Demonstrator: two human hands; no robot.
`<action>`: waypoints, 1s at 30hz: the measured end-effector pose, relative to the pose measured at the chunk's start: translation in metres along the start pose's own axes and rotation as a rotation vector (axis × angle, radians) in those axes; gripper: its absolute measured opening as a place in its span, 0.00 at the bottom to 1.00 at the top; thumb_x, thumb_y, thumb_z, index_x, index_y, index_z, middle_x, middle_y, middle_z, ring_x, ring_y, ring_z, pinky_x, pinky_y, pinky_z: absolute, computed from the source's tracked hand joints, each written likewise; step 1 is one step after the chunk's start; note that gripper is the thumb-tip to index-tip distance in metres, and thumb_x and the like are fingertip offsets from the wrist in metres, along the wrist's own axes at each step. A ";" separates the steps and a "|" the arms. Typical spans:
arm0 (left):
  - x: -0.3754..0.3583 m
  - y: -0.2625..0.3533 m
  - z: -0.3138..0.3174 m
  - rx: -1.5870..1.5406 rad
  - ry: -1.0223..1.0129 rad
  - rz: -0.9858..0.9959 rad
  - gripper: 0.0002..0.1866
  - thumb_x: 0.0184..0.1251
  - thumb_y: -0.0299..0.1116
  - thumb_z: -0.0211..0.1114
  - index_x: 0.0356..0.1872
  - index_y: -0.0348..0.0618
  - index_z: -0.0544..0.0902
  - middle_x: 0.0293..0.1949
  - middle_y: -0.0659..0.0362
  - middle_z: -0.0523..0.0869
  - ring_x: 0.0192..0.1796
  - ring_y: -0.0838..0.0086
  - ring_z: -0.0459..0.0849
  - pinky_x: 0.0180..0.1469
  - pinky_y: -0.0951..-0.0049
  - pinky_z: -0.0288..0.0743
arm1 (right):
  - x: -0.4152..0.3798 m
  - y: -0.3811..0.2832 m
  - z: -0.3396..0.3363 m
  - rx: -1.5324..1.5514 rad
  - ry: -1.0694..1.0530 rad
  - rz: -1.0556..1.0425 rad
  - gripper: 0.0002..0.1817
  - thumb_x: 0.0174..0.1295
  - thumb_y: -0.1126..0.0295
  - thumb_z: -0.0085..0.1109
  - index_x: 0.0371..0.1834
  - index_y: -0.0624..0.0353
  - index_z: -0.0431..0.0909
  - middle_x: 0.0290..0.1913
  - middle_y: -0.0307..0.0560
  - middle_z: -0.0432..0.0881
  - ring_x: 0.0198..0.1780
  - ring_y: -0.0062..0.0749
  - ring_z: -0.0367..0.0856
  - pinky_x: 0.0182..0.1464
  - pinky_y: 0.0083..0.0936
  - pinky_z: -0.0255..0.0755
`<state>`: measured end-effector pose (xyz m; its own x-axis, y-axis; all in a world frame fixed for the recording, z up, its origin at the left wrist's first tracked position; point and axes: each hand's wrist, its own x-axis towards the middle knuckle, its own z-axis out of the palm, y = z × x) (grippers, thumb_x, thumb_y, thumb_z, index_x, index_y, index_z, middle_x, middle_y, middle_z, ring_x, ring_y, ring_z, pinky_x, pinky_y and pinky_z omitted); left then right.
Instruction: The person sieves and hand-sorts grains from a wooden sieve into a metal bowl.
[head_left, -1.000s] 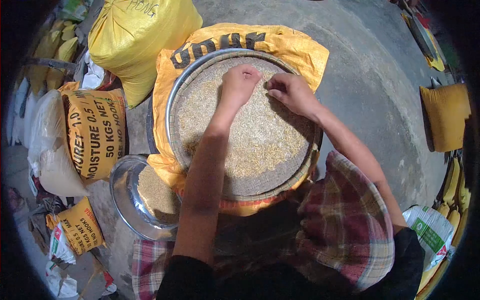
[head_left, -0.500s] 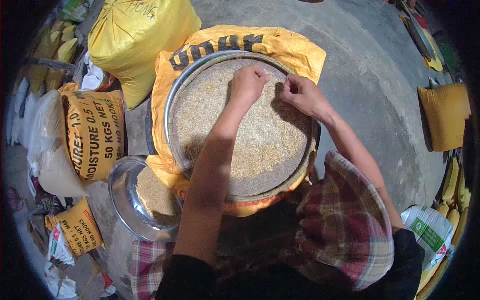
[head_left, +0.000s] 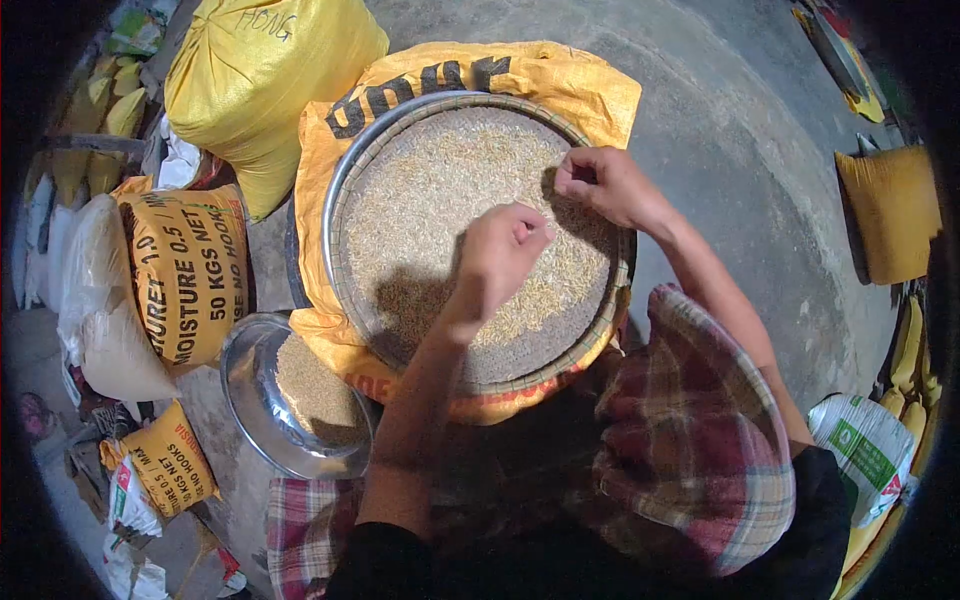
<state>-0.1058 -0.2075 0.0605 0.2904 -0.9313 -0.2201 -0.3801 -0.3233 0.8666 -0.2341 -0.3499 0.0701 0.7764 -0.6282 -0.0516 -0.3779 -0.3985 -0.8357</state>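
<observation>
A round woven winnowing tray (head_left: 352, 165) holds a spread of pale grain (head_left: 420, 215), with golden husked-looking kernels mixed in. Over the middle of the grain is my left hand (head_left: 503, 258), its fingers curled with thumb and forefinger pinched together. My right hand (head_left: 612, 188) hovers at the tray's right side, likewise closed in a pinch. Anything between the fingertips of either hand is too small to make out. Dark shadows of both hands fall on the grain. Under the tray are a metal basin rim (head_left: 338, 185) and an orange woven sack (head_left: 590, 85).
A metal bowl (head_left: 245, 385) with brownish grain (head_left: 318, 390) stands on the concrete floor (head_left: 740, 150) at lower left. A full yellow sack (head_left: 270, 90) and a printed 50 kg sack (head_left: 190, 275) stand left of the tray. Another orange sack (head_left: 890, 215) lies far right.
My left hand has moved from the upper part of the tray down toward my body, still pinched. My right hand stays near the right rim. The view has shifted slightly.
</observation>
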 end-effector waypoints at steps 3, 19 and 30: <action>-0.008 0.003 0.014 0.245 0.094 0.183 0.07 0.52 0.29 0.66 0.31 0.39 0.80 0.27 0.57 0.80 0.25 0.76 0.74 0.29 0.75 0.69 | -0.010 -0.011 -0.010 -0.081 -0.263 0.035 0.06 0.45 0.73 0.62 0.26 0.62 0.77 0.25 0.49 0.80 0.28 0.33 0.79 0.34 0.26 0.71; -0.052 0.000 0.021 0.256 0.062 0.077 0.09 0.50 0.33 0.68 0.25 0.39 0.78 0.25 0.55 0.76 0.27 0.66 0.76 0.32 0.67 0.70 | -0.044 -0.016 0.010 -0.087 -0.415 -0.117 0.06 0.41 0.77 0.60 0.25 0.63 0.75 0.25 0.53 0.77 0.30 0.47 0.77 0.34 0.32 0.70; -0.087 0.006 -0.001 0.206 -0.033 -0.291 0.10 0.51 0.33 0.65 0.23 0.36 0.77 0.28 0.49 0.80 0.34 0.58 0.80 0.36 0.62 0.72 | -0.060 -0.026 0.012 -0.056 -0.428 -0.089 0.07 0.44 0.78 0.60 0.27 0.63 0.72 0.24 0.52 0.76 0.28 0.43 0.75 0.34 0.31 0.69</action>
<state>-0.1324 -0.1279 0.0856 0.3853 -0.7993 -0.4612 -0.4561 -0.5994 0.6578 -0.2646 -0.2937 0.0880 0.9418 -0.2606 -0.2124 -0.3175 -0.4819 -0.8167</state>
